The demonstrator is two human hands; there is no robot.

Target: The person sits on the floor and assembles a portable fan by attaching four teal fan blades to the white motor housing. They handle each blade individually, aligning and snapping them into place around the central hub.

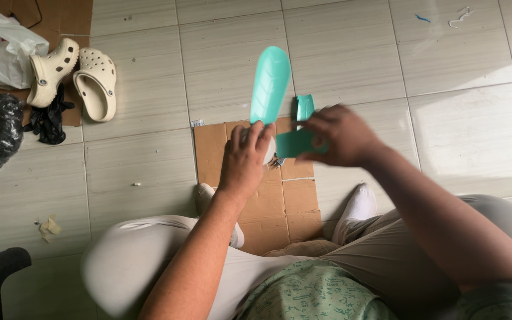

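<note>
The left hand (245, 159) is closed around the lower end of a long teal plastic blade (269, 85) that stands up and away past its fingers, with a pale round part partly hidden in the grip. Just beside it, the right hand (334, 136) pinches a smaller teal plastic piece (296, 143) against the blade's base. Both hover above a flattened cardboard sheet (268, 201) on the tiled floor (351, 53), and since the right hand is blurred, I judge the small piece could slip from the pinch and drop onto the cardboard below.
</note>
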